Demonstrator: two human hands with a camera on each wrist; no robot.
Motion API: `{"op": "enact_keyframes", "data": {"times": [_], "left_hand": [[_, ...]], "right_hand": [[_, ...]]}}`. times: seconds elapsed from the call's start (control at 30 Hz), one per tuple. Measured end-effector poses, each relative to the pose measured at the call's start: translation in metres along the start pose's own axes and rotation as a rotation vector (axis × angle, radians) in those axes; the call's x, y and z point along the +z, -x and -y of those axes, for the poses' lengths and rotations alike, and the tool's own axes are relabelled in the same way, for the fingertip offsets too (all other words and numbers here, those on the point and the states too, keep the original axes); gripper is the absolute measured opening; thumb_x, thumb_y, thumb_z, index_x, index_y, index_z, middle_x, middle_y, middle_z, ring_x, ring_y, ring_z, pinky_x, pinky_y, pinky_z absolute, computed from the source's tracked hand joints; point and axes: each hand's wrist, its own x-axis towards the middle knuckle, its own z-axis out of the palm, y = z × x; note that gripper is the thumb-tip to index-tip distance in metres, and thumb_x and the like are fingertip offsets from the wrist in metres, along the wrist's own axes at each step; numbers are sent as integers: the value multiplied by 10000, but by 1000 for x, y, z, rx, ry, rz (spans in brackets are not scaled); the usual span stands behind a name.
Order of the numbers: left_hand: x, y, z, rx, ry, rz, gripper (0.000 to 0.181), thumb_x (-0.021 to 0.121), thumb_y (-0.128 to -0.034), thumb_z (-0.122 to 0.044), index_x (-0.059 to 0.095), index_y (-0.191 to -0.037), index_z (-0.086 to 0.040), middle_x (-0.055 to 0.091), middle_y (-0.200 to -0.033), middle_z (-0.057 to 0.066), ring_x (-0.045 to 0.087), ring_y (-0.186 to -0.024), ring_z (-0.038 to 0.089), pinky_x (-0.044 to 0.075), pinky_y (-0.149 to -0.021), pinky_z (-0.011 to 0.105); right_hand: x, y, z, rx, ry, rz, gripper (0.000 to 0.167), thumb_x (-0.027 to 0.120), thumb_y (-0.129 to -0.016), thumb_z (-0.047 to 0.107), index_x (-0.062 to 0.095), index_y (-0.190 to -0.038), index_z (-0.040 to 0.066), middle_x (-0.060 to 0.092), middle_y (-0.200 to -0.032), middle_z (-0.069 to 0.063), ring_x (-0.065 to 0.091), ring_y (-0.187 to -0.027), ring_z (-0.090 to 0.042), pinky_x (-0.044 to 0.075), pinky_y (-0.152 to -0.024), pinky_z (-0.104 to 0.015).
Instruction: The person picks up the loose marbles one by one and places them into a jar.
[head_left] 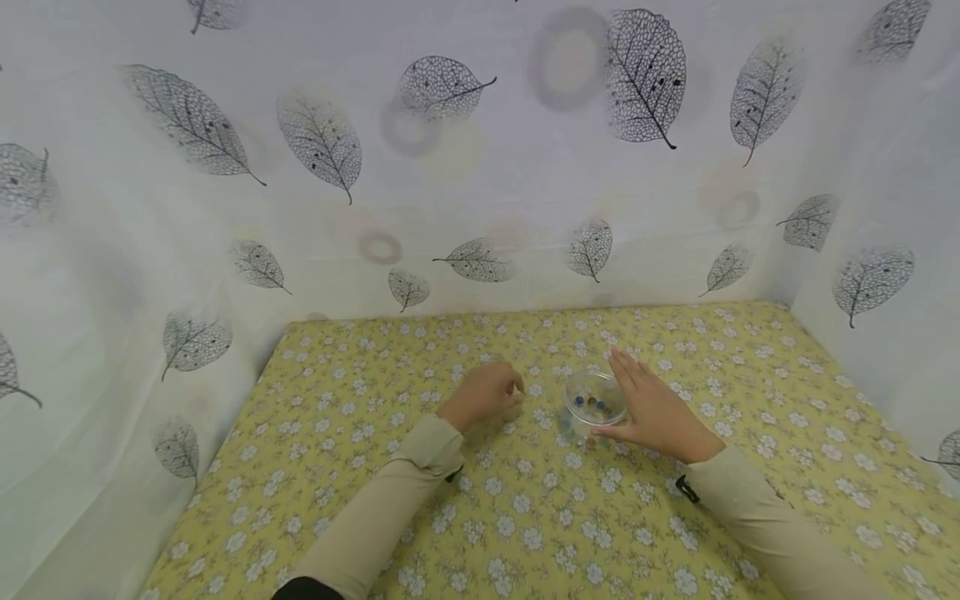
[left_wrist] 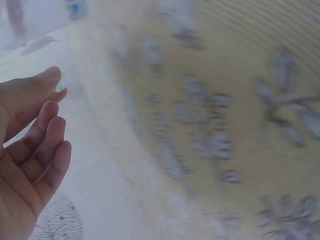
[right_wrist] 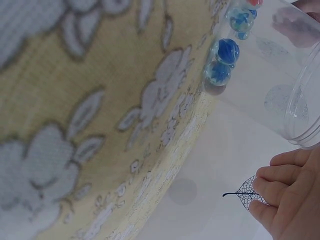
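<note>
A clear plastic jar [head_left: 582,427] stands upright on the table, with several marbles at its bottom. In the right wrist view, blue-swirled marbles [right_wrist: 228,51] show through the jar's wall. My right hand [head_left: 652,408] holds the jar from the right, thumb at the near side and fingers at the far side of the rim. Left of the jar, my left hand [head_left: 483,393] is above the table. In the left wrist view it pinches a clear glass marble [left_wrist: 61,83] between thumb and index finger, while the other fingers curl loosely.
A yellow cloth with white flowers [head_left: 360,467] covers the table. White curtains with leaf prints [head_left: 480,183] hang behind it and along both sides.
</note>
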Motion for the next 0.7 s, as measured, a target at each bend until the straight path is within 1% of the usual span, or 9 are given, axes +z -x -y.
{"op": "enact_keyframes", "data": {"times": [0.07, 0.2, 0.3, 0.43, 0.57, 0.7], "left_hand": [[-5, 0, -3, 23, -14, -33, 142, 668, -881, -261, 729, -933, -144, 654, -829, -14, 558, -714, 77, 457, -624, 193], [-14, 1, -12, 57, -21, -68, 135, 663, -885, -269, 724, -934, -159, 635, -816, -27, 535, -695, 61, 445, -611, 188], [-21, 2, -21, 83, -40, -83, 147, 660, -886, -283, 718, -954, -166, 619, -823, -31, 523, -694, 54, 439, -608, 180], [-28, 3, -34, 130, -56, -131, 152, 672, -874, -292, 715, -955, -170, 619, -820, -33, 537, -693, 55, 440, -603, 169], [-32, 2, -45, 179, -77, -179, 138, 680, -868, -295, 718, -939, -184, 626, -800, -49, 539, -687, 44, 432, -602, 156], [-33, 1, -55, 215, -87, -200, 130, 690, -860, -289, 723, -931, -185, 628, -788, -54, 538, -679, 38, 426, -596, 145]], "right_hand": [[-1, 0, 0, 3, -4, 4, 1119, 654, -762, 621, 122, -1487, -44, 161, -1540, -260, 210, -1403, -434, 212, -1123, -561], [-2, 0, 1, 8, -9, 9, 1119, 658, -761, 617, 119, -1489, -40, 153, -1544, -255, 207, -1403, -436, 213, -1122, -562], [-2, 0, 1, 11, -9, 5, 1122, 660, -758, 619, 119, -1490, -37, 155, -1544, -251, 213, -1400, -437, 212, -1123, -561], [-1, 0, 1, 12, -9, 2, 1123, 658, -755, 626, 130, -1487, -42, 164, -1542, -253, 220, -1399, -435, 209, -1125, -561], [-1, 0, 1, 16, -4, 5, 1128, 646, -752, 646, 140, -1484, -47, 171, -1540, -255, 225, -1397, -434, 212, -1124, -561], [-1, 0, 1, 16, 0, 5, 1131, 637, -751, 659, 141, -1485, -44, 169, -1542, -251, 226, -1399, -430, 212, -1126, -559]]}}
